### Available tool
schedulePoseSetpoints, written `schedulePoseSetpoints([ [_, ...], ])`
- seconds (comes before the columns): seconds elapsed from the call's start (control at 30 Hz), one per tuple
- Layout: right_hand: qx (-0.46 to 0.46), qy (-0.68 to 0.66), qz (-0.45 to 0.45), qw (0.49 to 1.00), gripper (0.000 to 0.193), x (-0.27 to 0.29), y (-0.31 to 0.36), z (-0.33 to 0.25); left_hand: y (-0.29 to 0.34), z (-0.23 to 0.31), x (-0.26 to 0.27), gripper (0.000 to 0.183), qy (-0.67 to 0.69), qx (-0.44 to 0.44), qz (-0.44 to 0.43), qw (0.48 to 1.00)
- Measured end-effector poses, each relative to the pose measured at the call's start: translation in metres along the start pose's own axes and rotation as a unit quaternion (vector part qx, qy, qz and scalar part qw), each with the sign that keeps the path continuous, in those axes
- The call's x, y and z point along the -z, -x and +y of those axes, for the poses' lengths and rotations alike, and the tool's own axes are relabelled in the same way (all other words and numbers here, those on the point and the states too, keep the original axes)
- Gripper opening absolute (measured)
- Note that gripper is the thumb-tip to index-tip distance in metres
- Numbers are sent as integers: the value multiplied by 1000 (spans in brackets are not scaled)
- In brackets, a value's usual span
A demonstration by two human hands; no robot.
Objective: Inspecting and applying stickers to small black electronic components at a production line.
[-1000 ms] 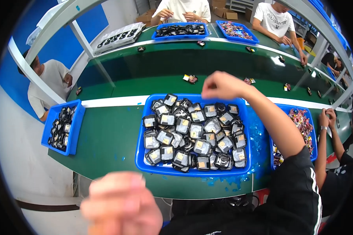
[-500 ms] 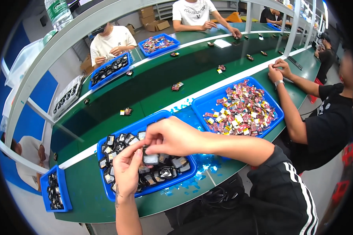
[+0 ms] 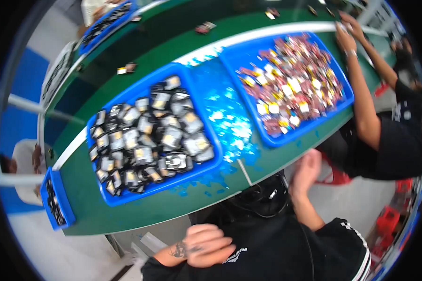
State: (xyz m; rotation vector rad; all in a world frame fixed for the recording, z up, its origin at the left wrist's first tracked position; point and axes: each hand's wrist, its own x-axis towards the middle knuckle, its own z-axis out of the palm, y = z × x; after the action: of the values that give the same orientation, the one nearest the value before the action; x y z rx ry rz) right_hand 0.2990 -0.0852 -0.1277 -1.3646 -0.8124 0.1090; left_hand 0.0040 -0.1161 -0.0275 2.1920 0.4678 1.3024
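My left hand (image 3: 208,246) is drawn back in front of my black shirt, its fingers loosely bent and slightly apart, with nothing visible in them. Off the table's front edge, my right hand (image 3: 306,172) is raised and blurred; its fingers look stretched out, and no held object shows. Nearest ahead stands a blue tray (image 3: 204,167) heaped with small black-cased electronic parts (image 3: 143,129) that have grey and silver faces. To its right, a second blue tray (image 3: 240,96) holds a pile of small reddish circuit boards (image 3: 297,89) with white and yellow pieces.
Blue film scraps (image 3: 227,126) litter the green table (image 3: 89,218) between the trays. A small blue bin (image 3: 70,213) of black parts sits at the left end. Parts (image 3: 126,69) lie on the green belt beyond. A co-worker's arms (image 3: 361,79) reach in at right.
Both my hands have left the black parts tray and come back toward my body, apart from each other. The small black part they held is gone from them. The view has tipped downward.
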Motion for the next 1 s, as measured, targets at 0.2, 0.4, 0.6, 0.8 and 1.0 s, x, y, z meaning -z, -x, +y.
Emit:
schedulePoseSetpoints([
  [0.2,-483,-251,-571,614,58,23,67,28,45,0,-30,12,-69,371,35,925],
  [0.4,-638,-235,-399,615,55,62,62,44,40,-2,-34,17,83,439,36,894],
  [0.6,-689,-303,-226,618,34,92,50,28,22,25,-43,18,63,423,37,903],
  [0.8,-312,-225,-331,862,28,79,7,-79,-29,30,-52,32,70,399,-109,908],
  [1.0,-84,-241,-592,765,43,13,-16,-131,-43,18,-70,39,307,441,11,843],
])
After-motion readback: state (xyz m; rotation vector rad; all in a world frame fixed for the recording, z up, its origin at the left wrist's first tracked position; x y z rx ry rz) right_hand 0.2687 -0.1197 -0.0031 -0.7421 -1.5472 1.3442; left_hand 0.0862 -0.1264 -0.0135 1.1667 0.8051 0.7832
